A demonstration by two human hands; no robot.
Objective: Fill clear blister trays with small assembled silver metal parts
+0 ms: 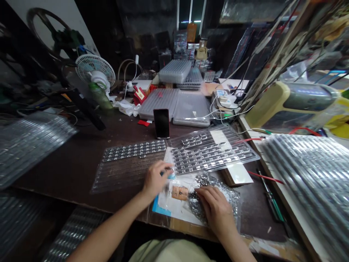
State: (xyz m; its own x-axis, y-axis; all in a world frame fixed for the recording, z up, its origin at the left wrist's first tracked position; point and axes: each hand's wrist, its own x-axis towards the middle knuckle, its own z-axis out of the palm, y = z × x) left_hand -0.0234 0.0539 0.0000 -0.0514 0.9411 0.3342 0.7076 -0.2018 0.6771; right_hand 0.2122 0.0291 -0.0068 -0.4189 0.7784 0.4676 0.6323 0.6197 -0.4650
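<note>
My left hand rests near the front of the dark table, fingers curled in a pinch over something small that I cannot make out, beside a blue-edged sheet. My right hand lies on a pile of small shiny metal parts in clear plastic, fingers bent down into it. Between the hands sits a small brown component. Just beyond are two clear ribbed trays: the left tray has parts in its far rows, the right tray is mostly filled.
A black phone stands upright behind the trays. Stacks of clear trays lie at the right, the left and the back. A small white fan stands back left. A green-handled tool and red wire lie right.
</note>
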